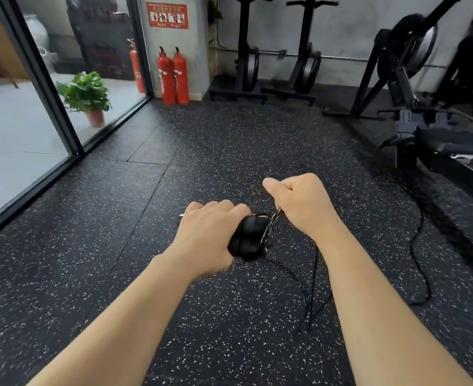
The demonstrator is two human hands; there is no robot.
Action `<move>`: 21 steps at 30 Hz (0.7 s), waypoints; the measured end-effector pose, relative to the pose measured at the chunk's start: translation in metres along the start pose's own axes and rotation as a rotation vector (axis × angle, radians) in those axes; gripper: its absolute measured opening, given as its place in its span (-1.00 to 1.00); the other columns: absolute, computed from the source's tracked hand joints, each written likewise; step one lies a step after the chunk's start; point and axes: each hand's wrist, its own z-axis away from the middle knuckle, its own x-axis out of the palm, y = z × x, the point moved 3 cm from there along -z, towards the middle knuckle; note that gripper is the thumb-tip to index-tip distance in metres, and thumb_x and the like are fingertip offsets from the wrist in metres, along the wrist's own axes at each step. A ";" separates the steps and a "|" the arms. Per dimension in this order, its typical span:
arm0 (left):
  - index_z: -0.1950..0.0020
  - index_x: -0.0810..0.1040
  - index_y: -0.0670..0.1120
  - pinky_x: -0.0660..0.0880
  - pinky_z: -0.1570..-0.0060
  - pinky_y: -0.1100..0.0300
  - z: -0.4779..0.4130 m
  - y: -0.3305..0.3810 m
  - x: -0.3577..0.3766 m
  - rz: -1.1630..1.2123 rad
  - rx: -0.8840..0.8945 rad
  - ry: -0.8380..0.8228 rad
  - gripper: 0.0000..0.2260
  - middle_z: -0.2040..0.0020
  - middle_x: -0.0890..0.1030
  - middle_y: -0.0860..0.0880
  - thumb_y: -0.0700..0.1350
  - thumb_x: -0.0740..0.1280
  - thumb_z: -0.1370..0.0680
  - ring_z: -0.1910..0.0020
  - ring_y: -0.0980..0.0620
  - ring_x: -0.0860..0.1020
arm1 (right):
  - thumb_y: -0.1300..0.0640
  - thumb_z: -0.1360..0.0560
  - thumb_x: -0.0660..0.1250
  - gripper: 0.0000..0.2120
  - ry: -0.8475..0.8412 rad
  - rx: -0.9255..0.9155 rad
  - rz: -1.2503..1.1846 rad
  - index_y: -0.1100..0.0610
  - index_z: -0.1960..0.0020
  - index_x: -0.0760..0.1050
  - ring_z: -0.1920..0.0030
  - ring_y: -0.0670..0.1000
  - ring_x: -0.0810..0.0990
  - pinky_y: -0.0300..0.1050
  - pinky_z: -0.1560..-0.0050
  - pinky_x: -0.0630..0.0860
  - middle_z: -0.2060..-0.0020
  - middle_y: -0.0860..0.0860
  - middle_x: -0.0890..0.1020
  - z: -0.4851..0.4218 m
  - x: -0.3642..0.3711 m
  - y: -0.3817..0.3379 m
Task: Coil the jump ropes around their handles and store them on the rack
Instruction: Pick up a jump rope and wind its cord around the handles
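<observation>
My left hand (210, 232) grips the two black jump rope handles (248, 236) held side by side, their ends pointing toward me. A few turns of thin black cord (271, 228) wrap round the handles. My right hand (299, 204) is fisted just right of them and pinches the cord, which runs up into the fist. The loose rest of the rope (310, 299) hangs down in a loop and trails over the floor. No rack is in view.
Another black rope or cable (420, 246) snakes across the speckled rubber floor at right. Rowing machines (413, 79) stand at right and along the back wall. Two red fire extinguishers (172, 76) stand by a pillar; a potted plant (86, 94) sits behind the glass wall at left.
</observation>
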 end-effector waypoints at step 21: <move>0.21 0.39 -0.13 0.33 0.43 0.26 0.009 -0.058 0.009 1.202 -0.781 -0.189 -0.78 0.47 0.35 -0.03 -0.32 0.43 -0.38 0.53 0.02 0.31 | -0.09 -0.58 0.19 -0.64 -0.381 0.112 0.582 0.09 0.29 0.47 0.35 -0.01 0.50 -0.15 0.29 0.39 0.40 -0.06 0.55 0.012 0.020 0.003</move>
